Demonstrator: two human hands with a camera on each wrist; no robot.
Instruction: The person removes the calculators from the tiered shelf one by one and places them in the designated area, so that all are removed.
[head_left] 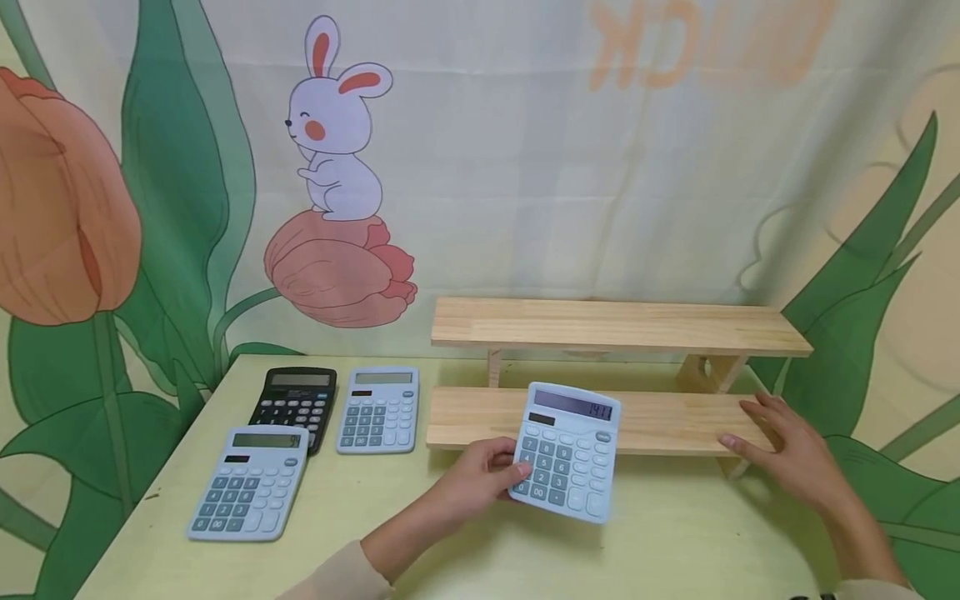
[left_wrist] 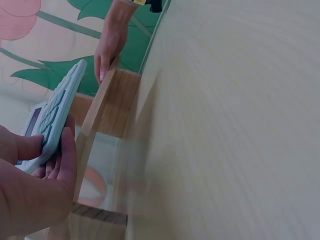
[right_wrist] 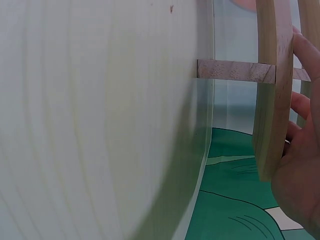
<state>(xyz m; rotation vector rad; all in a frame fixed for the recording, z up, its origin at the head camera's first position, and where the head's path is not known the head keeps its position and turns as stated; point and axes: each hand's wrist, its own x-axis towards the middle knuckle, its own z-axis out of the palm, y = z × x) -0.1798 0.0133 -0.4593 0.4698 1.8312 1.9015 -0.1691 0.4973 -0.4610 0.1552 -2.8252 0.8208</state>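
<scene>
My left hand (head_left: pixel 480 479) pinches a light-blue calculator (head_left: pixel 566 458) at its lower left, thumb on the front and fingers behind. The calculator is tilted up, with digits on its display, in front of the lower board of a two-tier wooden shelf (head_left: pixel 465 417). In the left wrist view the same calculator (left_wrist: pixel 62 107) appears side-on in the left hand (left_wrist: pixel 37 195). At the shelf's right end, my right hand (head_left: pixel 795 454) rests on the lower board with its fingers spread. The right wrist view shows that hand (right_wrist: pixel 305 155) against the board (right_wrist: pixel 272 130).
On the table's left side lie a black calculator (head_left: pixel 300 387) and two light-blue calculators, one nearer the front (head_left: pixel 251 483) overlapping the black one, the other beside it (head_left: pixel 378 412). The shelf's upper board (head_left: pixel 615 325) stands by a printed curtain (head_left: pixel 525 167).
</scene>
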